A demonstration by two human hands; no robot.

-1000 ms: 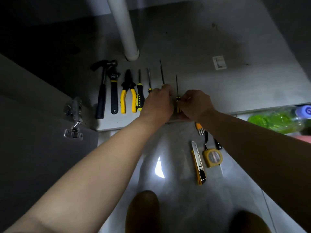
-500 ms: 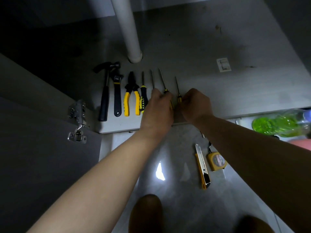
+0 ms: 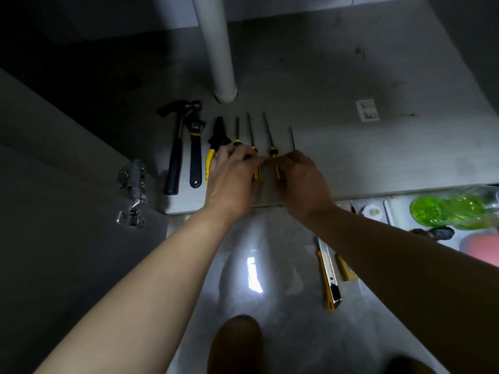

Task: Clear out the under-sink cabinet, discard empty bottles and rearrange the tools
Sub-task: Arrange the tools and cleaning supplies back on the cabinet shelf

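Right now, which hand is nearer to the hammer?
Left. The left hand lies over the pliers handles, just past the wrench from the hammer; the right hand is farther right, at the last two screwdrivers.

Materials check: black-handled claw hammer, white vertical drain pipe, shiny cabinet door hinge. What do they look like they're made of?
Black-handled claw hammer: dark head, probably steel. The matte black grip looks like rubber or plastic.
White vertical drain pipe: smooth, evenly white, low sheen, so likely plastic such as PVC.
Shiny cabinet door hinge: bright glints on it suggest bare or plated metal.
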